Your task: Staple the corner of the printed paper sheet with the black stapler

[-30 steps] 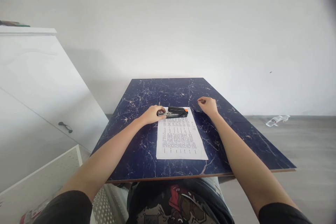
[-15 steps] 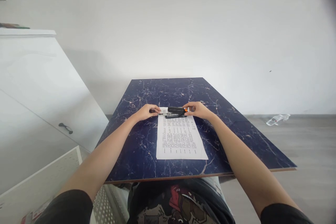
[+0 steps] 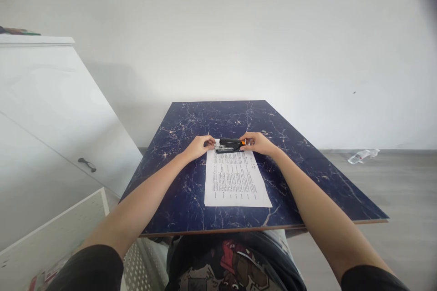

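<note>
A black stapler (image 3: 230, 144) with an orange part at its right end lies across the top of a printed sheet of paper (image 3: 234, 177). Its upper arm is raised, and a silvery metal rail (image 3: 219, 147) shows at the left end. My right hand (image 3: 257, 142) grips the orange end between thumb and fingers. At the other end, my left hand (image 3: 201, 146) has its fingers bent in a pinch against the tip of the rail. Whether a small piece is between those fingertips is too fine to see.
The sheet rests on a dark blue marbled table (image 3: 184, 200) that reaches to the wall. A white cabinet (image 3: 51, 100) and a white perforated basket (image 3: 136, 263) stand at the left. A clear plastic bottle (image 3: 362, 156) lies on the floor at the right.
My left hand has moved right, towards the stapler, and the metal rail sticks out less at the left end. My right hand keeps its grip.
</note>
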`<act>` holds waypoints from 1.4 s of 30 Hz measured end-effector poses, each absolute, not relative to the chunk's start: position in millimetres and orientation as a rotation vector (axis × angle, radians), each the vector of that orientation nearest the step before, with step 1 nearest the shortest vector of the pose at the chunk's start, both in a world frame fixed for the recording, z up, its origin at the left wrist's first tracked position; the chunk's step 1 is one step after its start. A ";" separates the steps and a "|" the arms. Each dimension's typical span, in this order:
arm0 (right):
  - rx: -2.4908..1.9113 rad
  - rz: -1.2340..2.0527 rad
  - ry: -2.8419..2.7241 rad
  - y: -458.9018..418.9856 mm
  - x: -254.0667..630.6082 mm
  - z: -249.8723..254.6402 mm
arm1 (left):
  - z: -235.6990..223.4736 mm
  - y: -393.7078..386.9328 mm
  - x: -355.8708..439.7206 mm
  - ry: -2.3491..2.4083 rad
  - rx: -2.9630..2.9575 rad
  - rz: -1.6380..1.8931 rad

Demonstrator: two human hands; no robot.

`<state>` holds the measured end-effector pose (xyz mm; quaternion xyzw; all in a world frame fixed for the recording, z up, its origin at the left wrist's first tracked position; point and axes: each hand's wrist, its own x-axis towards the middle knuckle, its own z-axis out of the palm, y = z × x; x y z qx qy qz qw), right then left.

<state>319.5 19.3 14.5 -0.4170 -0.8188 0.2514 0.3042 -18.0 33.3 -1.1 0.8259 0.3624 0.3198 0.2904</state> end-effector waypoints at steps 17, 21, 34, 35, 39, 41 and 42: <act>-1.165 0.827 -2.137 21.9 319.1 11.5 | 2.7 28.7 4.8 0.967 2.362 0.724; -1.188 0.826 -2.131 21.4 317.9 11.6 | -0.7 31.0 8.8 0.967 2.336 0.745; -1.173 0.837 -2.092 18.8 312.7 13.2 | 1.4 25.9 19.6 1.089 2.293 0.760; -1.179 0.828 -2.096 18.7 312.4 13.4 | 1.4 25.8 19.8 1.084 2.291 0.766; -1.197 0.783 -2.103 19.2 311.5 13.6 | 0.0 26.4 19.5 1.053 2.286 0.811; -1.193 0.764 -2.113 19.9 311.3 13.4 | -0.9 27.1 19.6 1.039 2.277 0.827; -1.190 0.759 -2.116 20.2 311.2 13.3 | -1.3 27.6 19.7 1.036 2.276 0.830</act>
